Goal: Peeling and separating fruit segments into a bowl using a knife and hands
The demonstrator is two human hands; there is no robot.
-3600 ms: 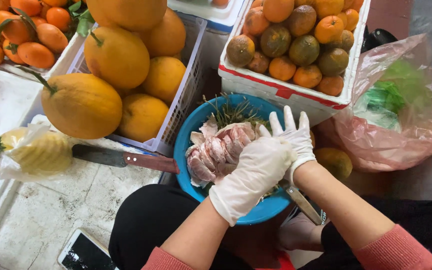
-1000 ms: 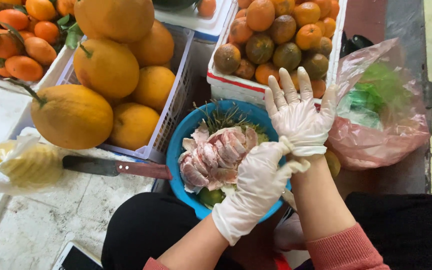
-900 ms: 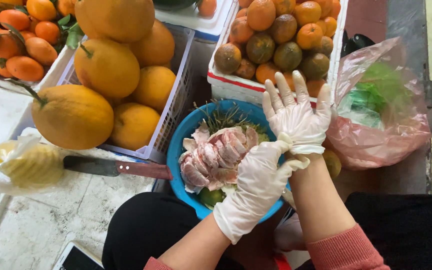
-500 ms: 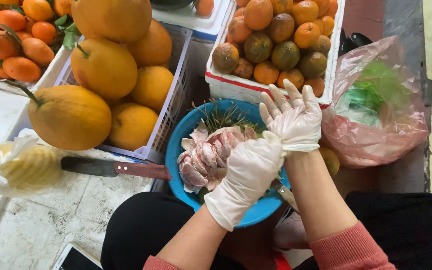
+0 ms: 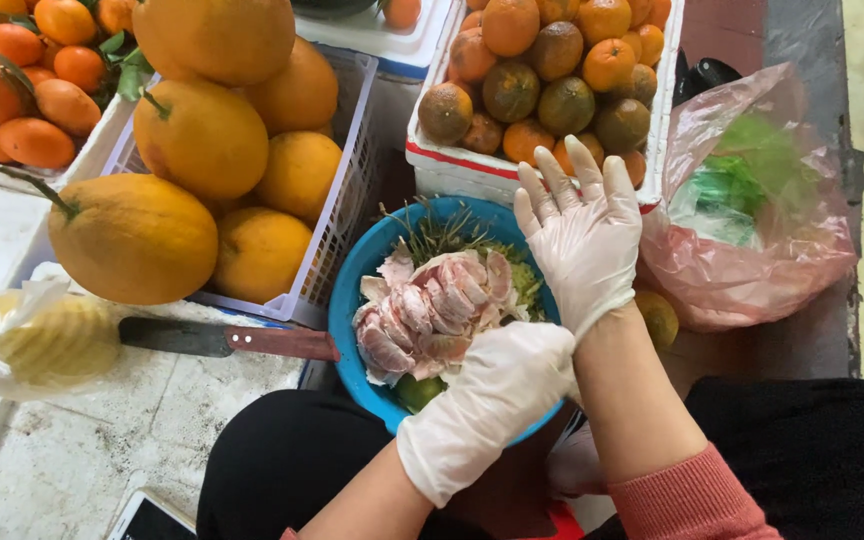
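Note:
Both hands wear thin white gloves. My right hand (image 5: 577,235) is held flat with its fingers spread, over the right rim of a blue bowl (image 5: 350,290). My left hand (image 5: 497,395) is closed around the right wrist, pinching the cuff of the right glove. The bowl rests on my lap and holds peeled pink pomelo segments (image 5: 427,310) on top of green peel scraps.
A red-handled knife (image 5: 222,340) lies left of the bowl. Behind it are large pomelos (image 5: 132,235) in a white basket (image 5: 350,190), a foam box of tangerines (image 5: 542,70), a pink plastic bag (image 5: 752,220), a bagged peeled pineapple (image 5: 42,340) and a phone (image 5: 152,520).
My left hand has slid from the back of my right hand down to its wrist and cuff. The right fingers have spread wider.

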